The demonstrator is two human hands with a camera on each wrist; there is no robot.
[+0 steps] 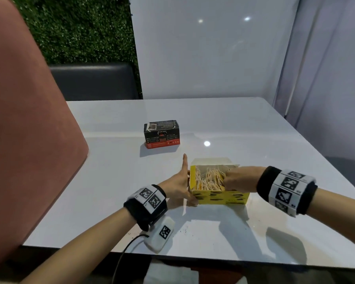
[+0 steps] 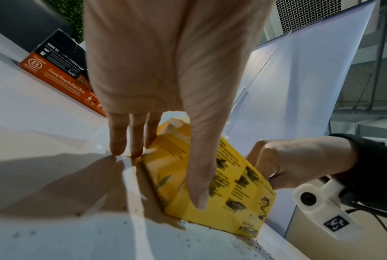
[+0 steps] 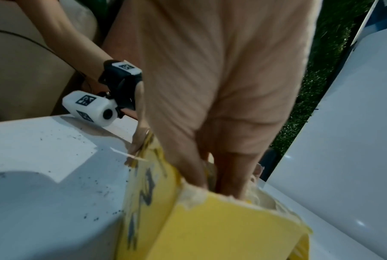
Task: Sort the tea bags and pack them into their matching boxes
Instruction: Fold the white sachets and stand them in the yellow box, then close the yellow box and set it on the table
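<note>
Here the yellow box (image 1: 219,196) sits near the desk's (image 1: 275,232) front edge, within easy reach of both hands. The left hand (image 1: 179,190) braces its left end, fingers straight and thumb along the near wall, a wide, flat grip that likely keeps the light carton from sliding. The right hand (image 1: 237,178) reaches in from the right, fingers sunk among the tea bags (image 1: 208,178); whether it pinches any I cannot tell, since the wall hides the fingertips. The lid flap (image 1: 211,160) stands back, leaving the top open for packing. Farther off stands the black box (image 1: 162,133), apparently closed and well apart, probably done with.
</note>
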